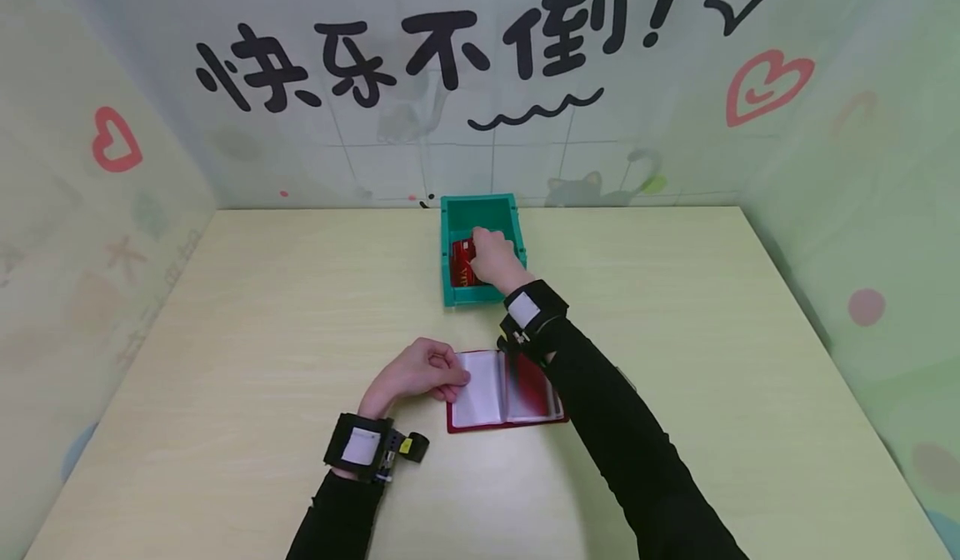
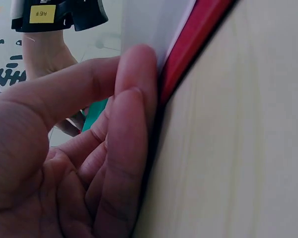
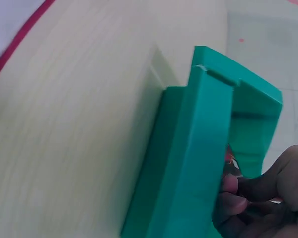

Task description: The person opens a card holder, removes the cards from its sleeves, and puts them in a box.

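Note:
A small red-covered album with clear sleeve pages lies open on the table. My left hand pinches the left edge of its page between thumb and fingers; the left wrist view shows the fingertips at the clear sheet, beside the red cover. Farther back, my right hand reaches into a green bin, fingers curled down at a red, card-like pack with gold lettering. The bin's wall partly hides those fingers in the right wrist view, so their hold is unclear.
The pale wooden table has printed panels on its left, back and right. The bin stands near the back edge. My right forearm passes over the album's right side and hides part of it.

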Available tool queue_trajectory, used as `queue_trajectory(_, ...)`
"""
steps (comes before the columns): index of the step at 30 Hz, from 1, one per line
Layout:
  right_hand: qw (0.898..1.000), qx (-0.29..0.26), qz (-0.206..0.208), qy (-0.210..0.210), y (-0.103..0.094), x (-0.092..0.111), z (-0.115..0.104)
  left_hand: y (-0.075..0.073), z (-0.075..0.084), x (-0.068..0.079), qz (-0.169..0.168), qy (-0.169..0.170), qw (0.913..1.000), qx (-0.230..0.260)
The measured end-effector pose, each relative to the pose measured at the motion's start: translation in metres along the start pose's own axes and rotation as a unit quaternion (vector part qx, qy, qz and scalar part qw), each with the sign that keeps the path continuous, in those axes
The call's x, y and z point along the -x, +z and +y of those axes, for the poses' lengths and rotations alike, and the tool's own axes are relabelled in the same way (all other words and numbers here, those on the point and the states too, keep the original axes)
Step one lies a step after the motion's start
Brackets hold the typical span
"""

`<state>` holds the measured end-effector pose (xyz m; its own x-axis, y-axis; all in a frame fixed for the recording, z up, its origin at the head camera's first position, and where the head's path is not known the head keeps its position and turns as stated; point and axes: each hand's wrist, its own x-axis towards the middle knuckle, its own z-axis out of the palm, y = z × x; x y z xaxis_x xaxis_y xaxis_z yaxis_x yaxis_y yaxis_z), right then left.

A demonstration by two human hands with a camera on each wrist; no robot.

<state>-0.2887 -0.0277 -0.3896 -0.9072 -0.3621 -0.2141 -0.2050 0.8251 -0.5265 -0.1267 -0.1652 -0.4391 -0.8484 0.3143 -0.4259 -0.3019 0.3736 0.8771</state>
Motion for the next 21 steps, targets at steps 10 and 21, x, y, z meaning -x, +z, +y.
queue_trajectory(10, 0.999, 0.032, -0.022, 0.024, 0.018, -0.004, 0.008, 0.0, 0.001, 0.001, 0.003, -0.003, 1.0, -0.004)
queue_trajectory(21, 0.999, 0.049, -0.009, -0.009, 0.014, 0.007, 0.009, 0.001, 0.0, -0.002, -0.001, 0.0, 1.0, -0.006)
